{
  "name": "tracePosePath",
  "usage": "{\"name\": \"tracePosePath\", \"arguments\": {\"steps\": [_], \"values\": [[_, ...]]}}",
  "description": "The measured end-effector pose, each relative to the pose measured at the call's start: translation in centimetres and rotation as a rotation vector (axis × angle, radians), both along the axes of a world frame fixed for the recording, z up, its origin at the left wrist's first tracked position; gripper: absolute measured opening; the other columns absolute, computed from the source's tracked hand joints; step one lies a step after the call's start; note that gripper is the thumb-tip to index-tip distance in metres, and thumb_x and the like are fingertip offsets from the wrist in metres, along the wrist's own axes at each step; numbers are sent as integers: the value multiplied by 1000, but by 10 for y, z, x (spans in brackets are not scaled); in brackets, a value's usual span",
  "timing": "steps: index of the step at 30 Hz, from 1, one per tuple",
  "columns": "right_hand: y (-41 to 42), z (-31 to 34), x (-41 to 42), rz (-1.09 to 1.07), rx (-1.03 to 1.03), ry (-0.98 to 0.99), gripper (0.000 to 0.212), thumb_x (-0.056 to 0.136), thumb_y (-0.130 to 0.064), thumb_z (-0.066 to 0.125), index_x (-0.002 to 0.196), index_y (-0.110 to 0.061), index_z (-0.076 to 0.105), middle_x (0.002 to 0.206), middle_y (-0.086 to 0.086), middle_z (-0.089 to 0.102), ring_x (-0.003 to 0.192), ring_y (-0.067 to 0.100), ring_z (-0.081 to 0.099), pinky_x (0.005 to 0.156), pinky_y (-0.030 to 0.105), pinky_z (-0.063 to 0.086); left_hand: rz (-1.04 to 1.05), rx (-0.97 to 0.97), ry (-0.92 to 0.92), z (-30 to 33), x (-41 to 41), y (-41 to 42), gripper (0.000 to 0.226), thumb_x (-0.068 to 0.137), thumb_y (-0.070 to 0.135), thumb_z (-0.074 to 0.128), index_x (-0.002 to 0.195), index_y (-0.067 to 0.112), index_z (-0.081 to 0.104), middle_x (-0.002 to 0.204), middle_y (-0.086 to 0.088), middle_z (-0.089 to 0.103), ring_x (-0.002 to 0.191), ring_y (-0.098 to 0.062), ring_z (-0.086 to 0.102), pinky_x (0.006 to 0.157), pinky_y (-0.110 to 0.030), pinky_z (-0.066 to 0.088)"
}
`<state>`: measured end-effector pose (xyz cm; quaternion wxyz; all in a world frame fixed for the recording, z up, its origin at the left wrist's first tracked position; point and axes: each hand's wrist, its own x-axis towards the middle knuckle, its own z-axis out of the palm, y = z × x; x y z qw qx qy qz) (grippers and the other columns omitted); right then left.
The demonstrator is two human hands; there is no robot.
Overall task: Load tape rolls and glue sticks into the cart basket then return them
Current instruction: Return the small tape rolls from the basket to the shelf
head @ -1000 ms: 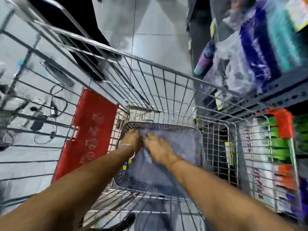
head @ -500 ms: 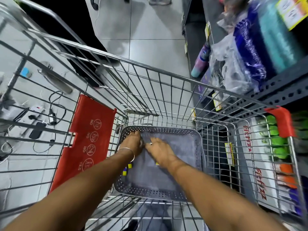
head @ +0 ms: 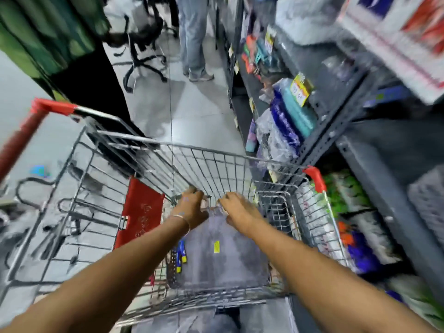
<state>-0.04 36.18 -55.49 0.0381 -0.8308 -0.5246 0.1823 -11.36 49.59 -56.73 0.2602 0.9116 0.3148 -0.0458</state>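
Left hand [head: 192, 207]: reached to the far end of the grey perforated plastic basket [head: 223, 265]; fingers curled around something small and pale, too blurred to name.
Glue sticks: blue-and-yellow stick-shaped items [head: 181, 254] are seen at the left wall of the basket, probably the glue sticks; one small yellow item [head: 216, 247] lies on the basket floor.
Right hand [head: 240, 210]: placed beside the left hand at the far rim, fingers bent downward; whether anything is held cannot be told.
Step in hand: judged to be a pick-up from the far end of the basket; each item is best closed on fully before lifting, so that nothing is dropped through the wire.
Surface: the basket is seated inside a steel wire shopping cart [head: 216, 162] with a red plastic child-seat flap [head: 141, 212].
Room: a grey tiled aisle floor [head: 192, 111] runs ahead; dark metal shelving [head: 336, 121] with packaged goods stands to the right, just beside the cart.
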Motion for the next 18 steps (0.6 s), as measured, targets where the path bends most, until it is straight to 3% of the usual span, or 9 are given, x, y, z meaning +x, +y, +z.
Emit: {"name": "tracePosePath", "arguments": {"steps": [3,7,12,15,18], "values": [[-25,57,4,-56,76,-32,36,80,-5,62,114,-13,53,117,12,50,108,35,54,71,41,46,-73,42,-120,52,7,-17,48,64,22,71,108,7,62,111,-16,56,102,-36,59,88,-35,50],[-73,154,23,-156,308,-113,45,77,-6,60,120,-17,54,113,11,51,106,34,53,76,44,51,-167,125,-345,158,28,-48,54,62,18,74,113,3,62,113,-16,62,101,-36,62,89,-31,49],[-133,275,36,-236,530,-255,51,73,-15,63,123,-19,53,113,10,52,101,36,55,77,46,54,-232,110,-601,285,54,-91,62,59,45,59,106,5,66,107,-14,64,97,-30,63,85,-30,53],[-172,344,34,-281,640,-351,53,72,-16,67,123,-17,55,114,13,56,104,36,57,84,47,53,-313,131,-732,353,74,-126,53,60,43,65,98,6,68,98,-13,65,96,-31,60,84,-22,41],[-209,402,25,-304,720,-459,51,74,-20,70,122,-19,55,115,8,54,106,30,56,85,43,51,-388,143,-888,411,91,-167,67,59,50,58,110,8,66,109,-12,65,103,-28,62,89,-20,39]]}}
